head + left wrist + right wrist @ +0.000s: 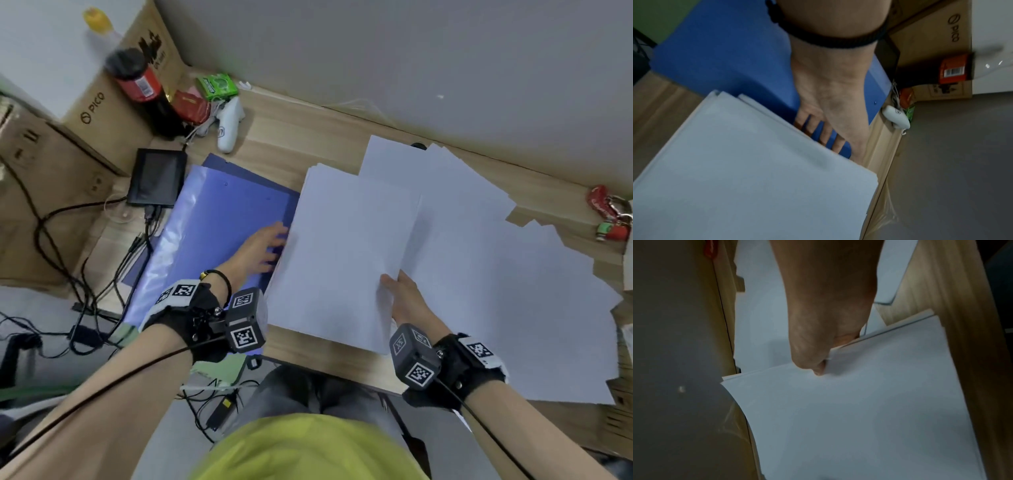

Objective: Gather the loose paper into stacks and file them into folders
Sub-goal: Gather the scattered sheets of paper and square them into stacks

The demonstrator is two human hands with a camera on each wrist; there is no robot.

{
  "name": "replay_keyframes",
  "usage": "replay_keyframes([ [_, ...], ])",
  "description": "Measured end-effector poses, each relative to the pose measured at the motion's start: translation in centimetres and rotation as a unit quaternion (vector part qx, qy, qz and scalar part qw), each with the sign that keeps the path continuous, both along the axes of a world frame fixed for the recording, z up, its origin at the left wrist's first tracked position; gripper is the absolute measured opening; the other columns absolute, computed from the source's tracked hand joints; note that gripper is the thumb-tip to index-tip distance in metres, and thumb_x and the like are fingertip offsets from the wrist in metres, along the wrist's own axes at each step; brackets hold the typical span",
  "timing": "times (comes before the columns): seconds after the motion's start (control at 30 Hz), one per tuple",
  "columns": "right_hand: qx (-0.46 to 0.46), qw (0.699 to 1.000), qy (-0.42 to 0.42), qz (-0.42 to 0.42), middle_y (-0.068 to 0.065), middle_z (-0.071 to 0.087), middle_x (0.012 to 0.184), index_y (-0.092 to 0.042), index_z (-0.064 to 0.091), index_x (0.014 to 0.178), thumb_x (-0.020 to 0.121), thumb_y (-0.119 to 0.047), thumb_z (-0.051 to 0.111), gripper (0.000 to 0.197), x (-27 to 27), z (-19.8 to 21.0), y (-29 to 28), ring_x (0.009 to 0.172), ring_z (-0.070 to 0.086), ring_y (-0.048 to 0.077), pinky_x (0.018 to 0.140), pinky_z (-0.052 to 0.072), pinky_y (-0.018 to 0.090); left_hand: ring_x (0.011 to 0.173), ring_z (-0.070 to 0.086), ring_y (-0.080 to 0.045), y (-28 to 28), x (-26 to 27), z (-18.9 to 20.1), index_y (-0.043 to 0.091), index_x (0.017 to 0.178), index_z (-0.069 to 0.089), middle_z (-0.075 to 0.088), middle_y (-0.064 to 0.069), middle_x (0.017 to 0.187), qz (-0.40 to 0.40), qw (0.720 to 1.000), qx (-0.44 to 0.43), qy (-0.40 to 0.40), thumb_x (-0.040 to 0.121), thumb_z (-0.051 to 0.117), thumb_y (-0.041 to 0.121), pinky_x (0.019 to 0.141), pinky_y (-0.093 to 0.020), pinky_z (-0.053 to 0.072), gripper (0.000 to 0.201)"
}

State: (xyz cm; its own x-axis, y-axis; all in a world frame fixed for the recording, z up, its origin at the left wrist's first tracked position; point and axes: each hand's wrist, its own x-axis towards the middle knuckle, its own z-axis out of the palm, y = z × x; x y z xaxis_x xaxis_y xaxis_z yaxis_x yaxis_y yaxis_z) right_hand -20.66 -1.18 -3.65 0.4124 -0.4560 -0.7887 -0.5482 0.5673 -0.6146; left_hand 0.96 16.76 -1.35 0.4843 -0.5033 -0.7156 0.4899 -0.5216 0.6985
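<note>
Pinched at its near edge by the right hand, the paper stack hangs just right of the blue folder. Left hand props its far side with straight fingers; loosely squared sheets could fan out and slide.

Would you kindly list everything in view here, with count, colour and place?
paper stack: one, white, desk centre
loose paper: many sheets, white, desk right
folders: at least two, blue, desk left
desk: one, light wood
controller: one, white, rear left
bottle: one, dark, red label, rear left
tablet: one, black, beside the folders
cardboard box: one, brown, far left
left hand: fingers straight on the folders, at the stack's edge
right hand: grip pinching the paper stack
</note>
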Motion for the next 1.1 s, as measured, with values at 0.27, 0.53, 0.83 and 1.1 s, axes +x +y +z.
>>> replay_keyframes([
  [0.27,0.058,0.994,-0.036,0.088,0.000,0.063,0.106,-0.016,0.050,0.121,0.100,-0.009,0.045,0.022,5.5,0.8,4.7,0.088,0.062,0.015,0.065,0.054,0.024,0.137,0.036,-0.016,3.8,0.6,-1.2,0.012,0.149,0.029,0.036,0.006,0.148,0.005,0.974,0.073,-0.214,0.098,0.053,0.023,0.110,-0.028,0.029,0.057],
  [0.53,0.078,0.987,-0.054,0.127,-0.017,0.059,0.115,-0.036,0.055,0.116,0.100,-0.022,0.048,0.022,4.9,1.8,3.9,0.106,0.056,0.004,0.093,0.046,0.026,0.126,0.036,-0.034,2.6,1.8,-2.1,0.016,0.142,0.039,0.041,-0.014,0.136,0.064,0.889,0.196,-0.408,0.080,0.051,-0.004,0.104,-0.043,0.032,0.066],
  [0.83,0.044,0.997,-0.050,0.032,0.000,0.064,0.126,-0.024,0.060,0.122,0.097,-0.018,0.052,0.027,-1.5,2.0,-1.2,0.116,0.061,0.023,0.096,0.050,0.037,0.106,0.051,-0.015,-7.8,-3.4,-1.4,0.019,0.139,0.045,0.043,-0.003,0.136,-0.129,0.967,-0.003,-0.221,0.094,0.050,0.007,0.086,-0.025,0.042,0.046],
  [1.1,-0.112,0.984,-0.001,-0.136,0.001,0.055,0.132,-0.022,0.060,0.119,0.096,-0.008,0.048,0.030,-10.1,2.0,-7.6,0.117,0.050,0.015,0.097,0.039,0.030,0.131,0.038,-0.031,-15.0,-6.6,-3.2,0.015,0.147,0.029,0.042,-0.010,0.140,-0.125,0.968,0.079,-0.201,0.075,0.067,0.033,0.111,-0.046,0.033,0.083],
])
